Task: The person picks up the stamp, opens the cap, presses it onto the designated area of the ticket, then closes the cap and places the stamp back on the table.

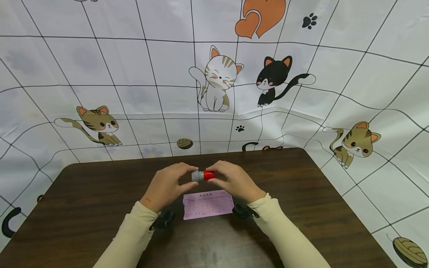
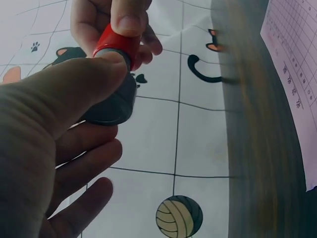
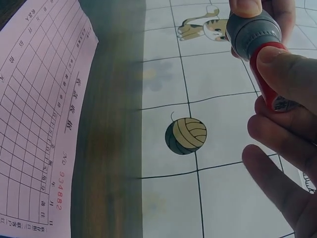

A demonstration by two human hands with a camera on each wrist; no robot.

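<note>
Small red-and-grey cylinder [image 1: 203, 175] is held in the air between both hands, lying roughly sideways, above the table [image 1: 100, 208]. Left hand [image 1: 170, 183] pinches the grey part [image 1: 196, 176], thumb against fingertips; its other fingers stay clear of the cylinder, per left wrist view. Right hand [image 1: 234, 179] pinches the red part [image 1: 209, 175] between thumb and fingers. Grey and red parts meet end to end; cannot tell if loose or tight. Right wrist view shows a dark, patterned face on the red end.

Pink form [image 1: 207, 206], printed with a grid, lies flat on the dark wood-grain table, on the near side of the cylinder, between the forearms. Cream sleeves [image 1: 285, 234] on both arms, black device at each wrist. Behind the table: white backdrop [image 1: 134, 59] with black grid lines, cartoon cats, paw prints, yarn balls, orange hearts.
</note>
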